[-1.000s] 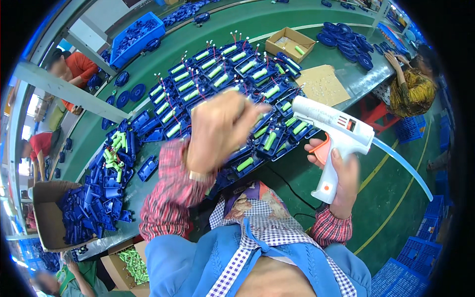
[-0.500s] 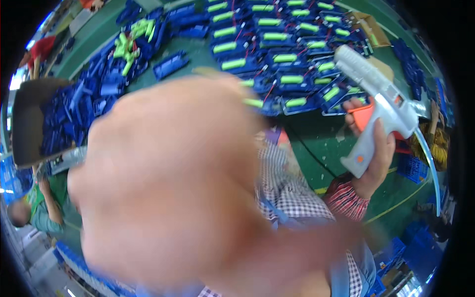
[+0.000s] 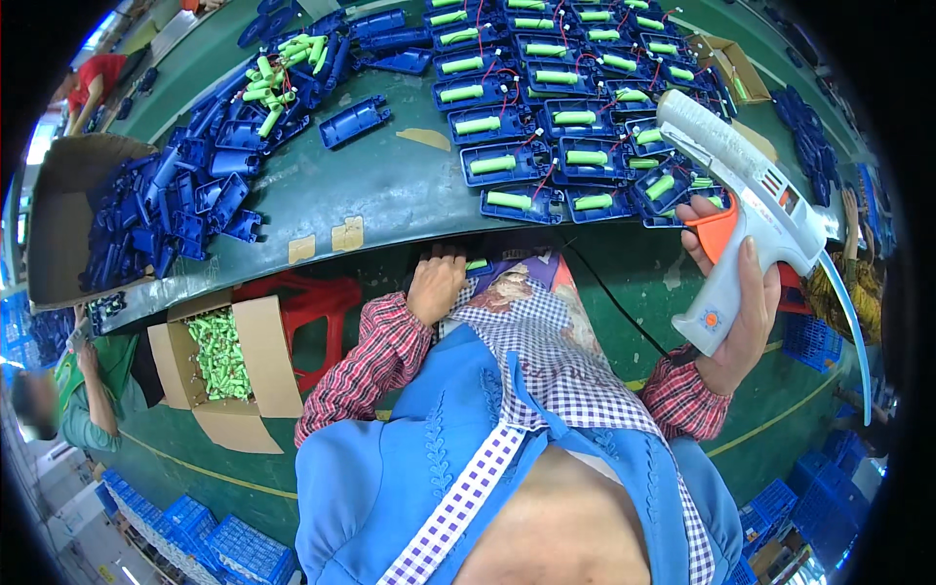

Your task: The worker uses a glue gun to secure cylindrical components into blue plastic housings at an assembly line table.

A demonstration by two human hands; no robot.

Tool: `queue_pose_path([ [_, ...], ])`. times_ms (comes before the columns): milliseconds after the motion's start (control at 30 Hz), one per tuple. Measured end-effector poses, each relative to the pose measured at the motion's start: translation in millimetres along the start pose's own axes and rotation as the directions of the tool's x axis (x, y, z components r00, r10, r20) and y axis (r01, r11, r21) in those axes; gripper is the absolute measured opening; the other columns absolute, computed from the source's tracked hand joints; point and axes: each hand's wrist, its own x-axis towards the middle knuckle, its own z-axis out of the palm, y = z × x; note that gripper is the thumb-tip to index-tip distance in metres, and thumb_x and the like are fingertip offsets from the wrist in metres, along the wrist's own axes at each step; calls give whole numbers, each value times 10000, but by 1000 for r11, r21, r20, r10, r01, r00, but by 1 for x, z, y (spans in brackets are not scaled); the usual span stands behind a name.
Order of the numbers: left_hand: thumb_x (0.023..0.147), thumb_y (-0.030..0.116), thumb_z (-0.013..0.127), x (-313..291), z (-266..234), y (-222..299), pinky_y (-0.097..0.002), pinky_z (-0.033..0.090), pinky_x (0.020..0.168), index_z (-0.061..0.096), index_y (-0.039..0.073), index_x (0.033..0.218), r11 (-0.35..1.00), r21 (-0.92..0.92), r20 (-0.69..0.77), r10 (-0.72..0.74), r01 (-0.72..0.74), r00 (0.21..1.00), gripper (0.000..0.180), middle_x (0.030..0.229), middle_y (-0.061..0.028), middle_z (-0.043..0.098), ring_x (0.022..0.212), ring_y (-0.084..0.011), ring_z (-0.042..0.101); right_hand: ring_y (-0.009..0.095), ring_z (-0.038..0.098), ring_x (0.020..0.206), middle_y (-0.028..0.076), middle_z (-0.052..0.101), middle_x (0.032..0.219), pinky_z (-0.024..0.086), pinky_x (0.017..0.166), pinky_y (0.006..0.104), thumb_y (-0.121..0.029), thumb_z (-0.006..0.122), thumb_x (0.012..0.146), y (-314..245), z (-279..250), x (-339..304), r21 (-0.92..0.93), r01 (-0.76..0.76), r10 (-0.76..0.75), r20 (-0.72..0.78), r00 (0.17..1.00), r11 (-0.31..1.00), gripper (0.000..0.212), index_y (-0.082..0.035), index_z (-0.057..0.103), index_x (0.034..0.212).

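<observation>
My right hand [image 3: 736,302] is wrapped round the handle of a grey-white hot glue gun [image 3: 746,190], with fingers at its orange trigger [image 3: 717,232]. The gun's nozzle end points up and left over the trays; a pale glue stick [image 3: 850,327] curves down from its back. My left hand [image 3: 437,286] is low at the table's front edge, by the checked apron [image 3: 546,327]. Its fingers bend down and their tips are hidden, so what they hold, if anything, does not show. A small green piece [image 3: 476,264] shows beside it. Blue plastic housings [image 3: 507,164] with green battery cells and red wires lie in rows ahead.
Left on the green table [image 3: 380,195] are loose blue housings [image 3: 146,219] and a pile of green cells [image 3: 278,83]. An open carton [image 3: 268,356] of green cells stands below, next to a red stool [image 3: 327,317]. Another person's arm [image 3: 90,375] shows at far left.
My left hand, large and blurred close to the camera before, is now down at the table's front edge. The right hand and glue gun have hardly moved.
</observation>
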Motion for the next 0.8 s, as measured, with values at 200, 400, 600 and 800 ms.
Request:
queue_pose_path([
  [200, 779, 226, 729, -18, -36, 5, -441, 474, 799, 564, -26, 1175, 980, -81, -199, 165, -184, 966, 497, 1002, -191, 617, 929, -354, 606, 399, 635, 1038, 338, 582, 1153, 565, 849, 404, -128, 466, 981, 6, -9, 0, 29, -8, 8, -3, 1000, 1000, 429, 143, 403, 1307],
  [400, 720, 153, 791, -39, -106, 36, -402, 510, 800, 577, -34, 1168, 915, -139, -422, 291, -378, 859, 531, 1055, -186, 611, 934, -335, 598, 391, 637, 1042, 333, 585, 1155, 562, 855, 402, -131, 467, 981, 1, -18, -4, 32, 17, -16, -43, 999, 999, 426, 139, 409, 1305],
  [600, 666, 101, 840, -27, -124, 52, -394, 500, 825, 574, -28, 1158, 876, -246, -630, 182, -416, 755, 574, 1057, -183, 621, 961, -335, 602, 391, 637, 1041, 337, 586, 1147, 561, 855, 399, -135, 466, 983, 1, -17, -5, 35, 15, -14, -33, 999, 999, 432, 143, 404, 1307],
  [800, 632, 13, 814, -23, -134, 28, -402, 476, 857, 516, -26, 1243, 900, -258, -576, 150, -353, 804, 681, 1095, -176, 613, 1005, -352, 577, 396, 631, 1049, 338, 578, 1160, 556, 869, 404, -125, 468, 980, 4, -24, -5, 39, 12, -10, -47, 999, 999, 440, 145, 386, 1318],
])
